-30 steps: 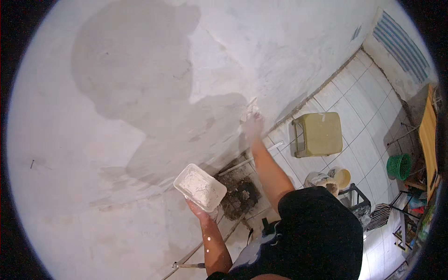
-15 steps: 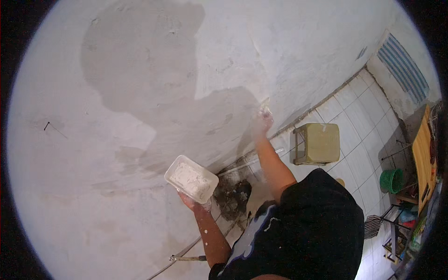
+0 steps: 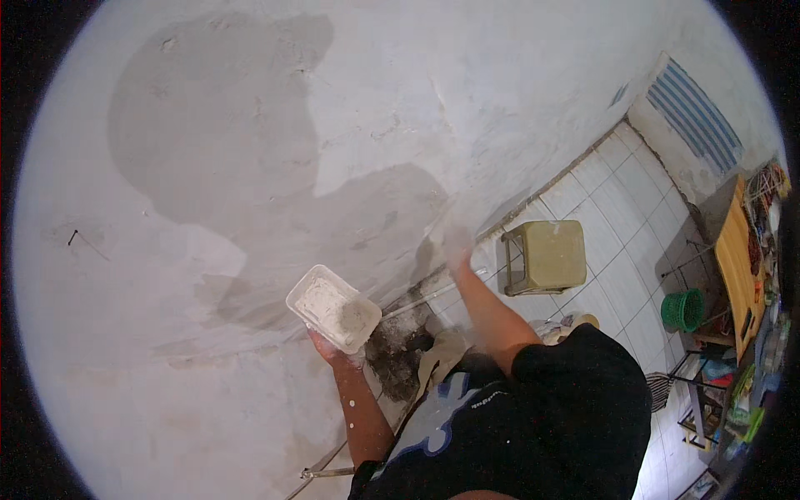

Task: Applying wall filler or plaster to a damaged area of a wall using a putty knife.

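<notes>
My left hand [image 3: 329,347] is closed under a white rectangular plastic tub [image 3: 364,327], holding it tilted out from the wall. Inside lies a whitish, powdery or pasty material [image 3: 327,304]. White smears and spots mark that hand and forearm. My right hand [image 3: 458,248] is stretched toward the lower part of the pale, rough wall [image 3: 383,75]. Motion smears its fingers, so neither their pose nor anything in them can be made out. Shadows of my head and arm fall across the wall.
An olive plastic stool [image 3: 557,254] stands on white floor tiles [image 3: 621,254] to the right. Beyond are a green basket [image 3: 682,310], a wooden board [image 3: 737,267] and a cluttered rack. A dark, rubble-like patch [image 3: 392,358] lies below the tub. A nail [image 3: 73,237] juts from the wall at left.
The right hand has shifted down along the wall and is blurred; the pale thing at its fingertips no longer shows. The tub stays in the left hand. The whole view has shifted slightly.
</notes>
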Motion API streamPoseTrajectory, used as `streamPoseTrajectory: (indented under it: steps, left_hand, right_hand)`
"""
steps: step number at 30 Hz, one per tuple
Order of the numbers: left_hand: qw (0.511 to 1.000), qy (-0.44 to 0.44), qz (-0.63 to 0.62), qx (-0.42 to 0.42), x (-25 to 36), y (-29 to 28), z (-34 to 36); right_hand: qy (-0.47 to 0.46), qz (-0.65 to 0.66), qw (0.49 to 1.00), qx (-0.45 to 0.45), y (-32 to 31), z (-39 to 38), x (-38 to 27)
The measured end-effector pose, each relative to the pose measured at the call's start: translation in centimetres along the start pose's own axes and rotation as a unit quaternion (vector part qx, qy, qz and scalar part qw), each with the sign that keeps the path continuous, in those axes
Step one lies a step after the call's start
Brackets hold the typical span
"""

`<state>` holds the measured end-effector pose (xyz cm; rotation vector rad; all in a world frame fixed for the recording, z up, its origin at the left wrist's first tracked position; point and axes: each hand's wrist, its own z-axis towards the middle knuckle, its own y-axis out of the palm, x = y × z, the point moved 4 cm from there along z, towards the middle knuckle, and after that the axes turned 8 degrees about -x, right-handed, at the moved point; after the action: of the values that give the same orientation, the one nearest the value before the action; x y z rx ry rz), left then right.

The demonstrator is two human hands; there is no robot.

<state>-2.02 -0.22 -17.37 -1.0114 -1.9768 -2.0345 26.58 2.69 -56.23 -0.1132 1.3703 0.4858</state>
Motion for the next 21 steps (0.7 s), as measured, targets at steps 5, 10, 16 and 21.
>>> streamPoseTrajectory:
  steps: [5,10,16,21]
  left_hand:
    - [0.991,0.095,0.090,0.013,4.2,-3.1,-2.3]
    - [0.970,0.138,0.201,-0.020,5.6,-5.2,-2.8]
    - [0.963,0.136,0.229,0.034,5.9,-6.3,-1.5]
    - [0.992,0.093,0.087,0.012,3.7,-1.8,-0.4]
  right_hand:
    - [0.270,0.557,0.778,-0.109,6.0,0.7,-1.2]
    - [0.395,0.205,0.895,0.003,10.6,1.8,-9.4]
    - [0.192,0.082,0.974,-0.092,13.1,-4.0,-22.7]
    - [0.171,0.213,0.891,-0.363,10.3,-2.8,-33.5]
